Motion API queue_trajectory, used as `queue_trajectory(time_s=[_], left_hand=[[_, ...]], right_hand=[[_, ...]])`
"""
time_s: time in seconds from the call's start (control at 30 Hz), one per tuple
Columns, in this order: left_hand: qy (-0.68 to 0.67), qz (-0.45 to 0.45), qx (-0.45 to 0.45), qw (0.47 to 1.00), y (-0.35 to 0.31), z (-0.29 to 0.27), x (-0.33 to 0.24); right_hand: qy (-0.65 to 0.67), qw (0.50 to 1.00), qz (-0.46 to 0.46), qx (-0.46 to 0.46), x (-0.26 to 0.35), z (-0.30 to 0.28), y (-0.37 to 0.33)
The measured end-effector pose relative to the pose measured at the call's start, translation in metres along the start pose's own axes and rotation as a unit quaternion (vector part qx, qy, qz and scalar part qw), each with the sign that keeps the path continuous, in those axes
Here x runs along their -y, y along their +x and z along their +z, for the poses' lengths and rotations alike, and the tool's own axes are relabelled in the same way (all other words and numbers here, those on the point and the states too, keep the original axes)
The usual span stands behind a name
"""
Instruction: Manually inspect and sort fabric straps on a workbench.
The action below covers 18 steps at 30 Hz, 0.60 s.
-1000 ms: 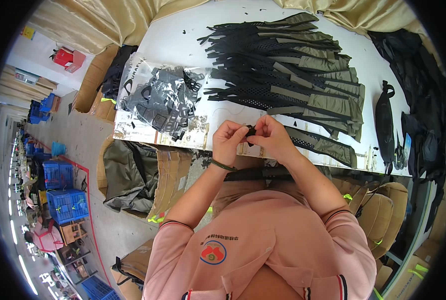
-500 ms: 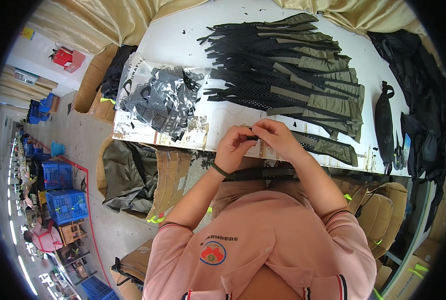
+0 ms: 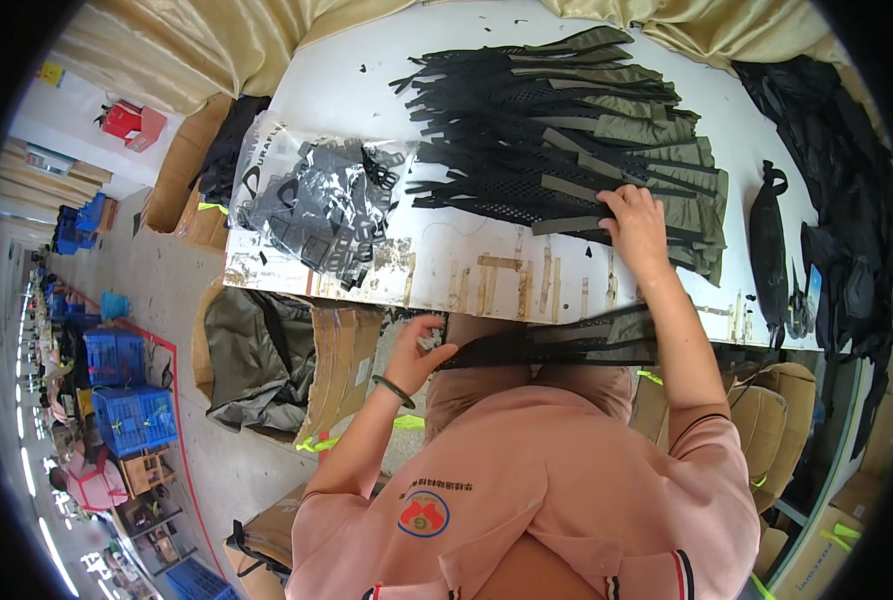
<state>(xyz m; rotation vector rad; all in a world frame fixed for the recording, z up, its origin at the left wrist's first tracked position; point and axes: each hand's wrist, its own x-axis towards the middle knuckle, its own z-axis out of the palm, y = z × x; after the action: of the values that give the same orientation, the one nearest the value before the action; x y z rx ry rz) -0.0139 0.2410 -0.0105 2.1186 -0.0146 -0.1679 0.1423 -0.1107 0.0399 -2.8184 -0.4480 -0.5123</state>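
Black mesh strap pieces point(image 3: 486, 195) with olive fabric ends lie in overlapping rows on the white table point(image 3: 446, 245). My right hand point(image 3: 636, 225) reaches over the near side of this pile, thumb and fingers closed around the edge of the nearest strap piece point(image 3: 566, 225). Another black mesh strap piece point(image 3: 526, 345) with an olive end hangs below the table edge, across my lap. My left hand point(image 3: 416, 350) is beside its left end, fingers curled but apart from the thumb, and nothing shows in its grasp.
A clear plastic bag of black buckles point(image 3: 326, 210) lies on the table's left. Below stands a cardboard box point(image 3: 341, 360) holding olive fabric. A long black pouch point(image 3: 768, 255) and dark fabric point(image 3: 816, 150) are at the right. More boxes point(image 3: 766, 420) stand under the table.
My hands have parted from a small black part at the table edge. The left dropped down and left; the right moved up to the pile. The near strap piece slid onto my lap.
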Motion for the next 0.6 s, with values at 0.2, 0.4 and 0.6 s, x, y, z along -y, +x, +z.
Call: queue_trajectory(time_s=[0.2,0.4,0.6], left_hand=[[-0.49,-0.186,0.123,0.843,0.062,0.013,-0.053],[-0.65,-0.155,0.015,0.744,0.131,0.03,-0.005],[-0.535,-0.141,-0.068,0.83,0.108,0.023,-0.012]], right_hand=[[0.052,0.994,-0.087,-0.042,0.013,-0.013,-0.01],[0.099,0.979,-0.172,0.039,0.012,-0.03,-0.078],[0.079,0.991,-0.069,0.078,0.0,-0.046,-0.09]])
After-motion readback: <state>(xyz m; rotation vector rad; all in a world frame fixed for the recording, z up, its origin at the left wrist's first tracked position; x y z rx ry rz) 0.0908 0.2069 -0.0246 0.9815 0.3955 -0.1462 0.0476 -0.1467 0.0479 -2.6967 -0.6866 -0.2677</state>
